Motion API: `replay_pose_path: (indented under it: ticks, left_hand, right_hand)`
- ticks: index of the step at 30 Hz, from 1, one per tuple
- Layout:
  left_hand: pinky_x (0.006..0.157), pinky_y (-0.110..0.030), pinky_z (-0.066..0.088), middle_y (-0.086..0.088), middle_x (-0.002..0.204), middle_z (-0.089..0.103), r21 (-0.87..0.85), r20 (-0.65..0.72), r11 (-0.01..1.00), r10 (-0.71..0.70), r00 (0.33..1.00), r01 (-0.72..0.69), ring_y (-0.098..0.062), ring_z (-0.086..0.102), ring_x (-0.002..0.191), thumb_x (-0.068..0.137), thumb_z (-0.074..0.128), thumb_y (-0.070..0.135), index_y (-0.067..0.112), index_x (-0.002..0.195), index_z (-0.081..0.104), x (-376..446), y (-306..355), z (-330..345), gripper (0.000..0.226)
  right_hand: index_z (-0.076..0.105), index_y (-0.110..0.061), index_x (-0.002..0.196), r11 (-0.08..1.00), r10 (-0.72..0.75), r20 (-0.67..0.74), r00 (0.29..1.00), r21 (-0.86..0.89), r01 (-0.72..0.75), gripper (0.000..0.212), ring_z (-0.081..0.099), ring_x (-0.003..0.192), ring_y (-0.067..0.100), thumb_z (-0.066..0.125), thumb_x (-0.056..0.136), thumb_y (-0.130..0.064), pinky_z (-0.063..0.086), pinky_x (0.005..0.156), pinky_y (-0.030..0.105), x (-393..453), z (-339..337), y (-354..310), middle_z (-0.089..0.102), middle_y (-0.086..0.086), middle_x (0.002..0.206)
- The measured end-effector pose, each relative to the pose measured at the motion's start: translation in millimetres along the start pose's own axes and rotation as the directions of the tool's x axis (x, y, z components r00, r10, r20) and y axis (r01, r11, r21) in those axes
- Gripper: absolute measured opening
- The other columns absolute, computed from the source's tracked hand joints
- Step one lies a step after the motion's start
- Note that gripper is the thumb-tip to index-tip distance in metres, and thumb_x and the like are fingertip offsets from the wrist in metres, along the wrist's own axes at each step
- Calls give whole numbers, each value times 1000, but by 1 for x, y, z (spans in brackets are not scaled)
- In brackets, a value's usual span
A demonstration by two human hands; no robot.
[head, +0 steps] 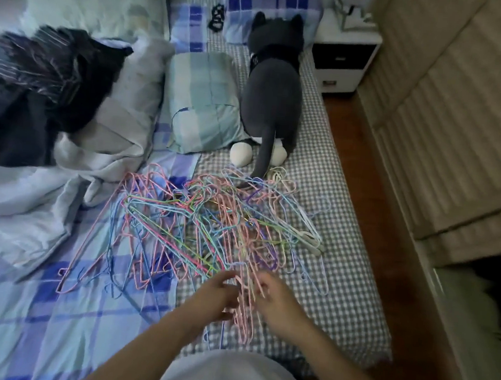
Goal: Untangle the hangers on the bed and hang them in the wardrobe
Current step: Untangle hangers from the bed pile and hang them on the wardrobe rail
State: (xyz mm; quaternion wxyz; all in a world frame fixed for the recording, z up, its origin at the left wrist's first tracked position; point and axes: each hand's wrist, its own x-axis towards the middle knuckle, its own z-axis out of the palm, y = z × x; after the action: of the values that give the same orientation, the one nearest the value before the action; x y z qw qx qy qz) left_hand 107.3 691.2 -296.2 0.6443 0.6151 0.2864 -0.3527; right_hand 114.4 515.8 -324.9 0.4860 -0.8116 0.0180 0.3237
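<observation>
Left hand (218,296) and right hand (276,298), each grip pinched on pink hangers (243,304) at the pile's 6 o'clock edge. Beyond, toward 12 o'clock: tangled hangers (209,228) heaped across the bed (340,288), plush cat (270,100) behind. Untangling step, barely begun. Next: easing these pink ones free of snagged hooks, then over to the wardrobe, not identifiable here.

Both hands, left hand (217,296) and right hand (279,298), grip pink hangers (243,304) at the near edge of a big tangled hanger pile (204,222) on the bed (343,258).
</observation>
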Motion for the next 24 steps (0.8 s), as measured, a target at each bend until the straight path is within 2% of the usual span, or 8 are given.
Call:
replay_pose_path:
  ticks: [3,7,9,11,15,17,21,24]
  left_hand:
    - [68,-34,47,-8,99,66,-22,16,999,39,999,-39,-22,59,86,93,57,4,24,134,49,9,11,0,47]
    - [86,-41,51,-10,94,72,-97,30,991,97,995,-94,-22,65,85,93,59,8,31,122,56,11,23,1,37]
    - [80,-39,53,-16,93,68,-105,-2,986,132,991,-131,-23,64,80,97,57,12,18,117,59,11,23,1,21]
    - [69,-32,50,-21,91,68,-59,-60,989,132,989,-136,-22,63,75,102,48,17,3,105,60,13,20,-2,19]
    - [65,-31,46,-9,82,67,-109,-190,993,27,981,-48,-22,58,75,101,44,22,11,92,61,16,15,-14,23]
    - [66,-31,46,-9,85,63,-127,-221,991,10,975,-39,-23,58,77,101,46,24,11,94,62,17,9,-20,22]
    - [68,-31,45,-9,88,61,-140,-285,989,15,959,-57,-19,55,73,103,47,22,4,104,66,14,2,-20,26]
    - [68,-30,47,-6,88,64,-147,-304,987,23,952,-71,-17,58,73,102,49,17,1,108,67,9,1,-18,25]
  right_hand:
    - [51,-29,139,994,-64,-8,998,-88,63,62,50,128,16,50,85,2,46,106,40,2,8,-15,46,-8,138]
    - [57,-31,122,979,-125,71,990,-154,135,54,55,110,10,48,82,4,48,90,32,2,9,-31,54,-10,123]
    - [58,-28,99,977,-131,83,988,-161,143,40,54,92,9,46,84,7,47,76,31,3,8,-32,53,-13,104]
    - [53,-20,87,963,-149,34,988,-222,153,28,53,92,10,48,85,8,49,80,33,4,5,-31,49,-14,102]
    - [54,-20,87,909,-223,-182,958,-394,136,34,47,100,6,51,82,13,36,68,8,2,-8,-19,39,-17,111]
    - [48,-24,78,922,-229,-172,958,-355,156,41,47,104,2,48,82,16,35,65,9,3,-14,-10,39,-16,111]
    - [52,-20,78,988,-149,-86,985,-44,145,42,49,114,1,44,82,21,40,91,27,7,-26,-1,52,-7,115]
    - [55,-23,81,985,-149,-134,980,-112,134,47,49,116,5,44,80,23,40,89,24,9,-33,5,50,-11,113]
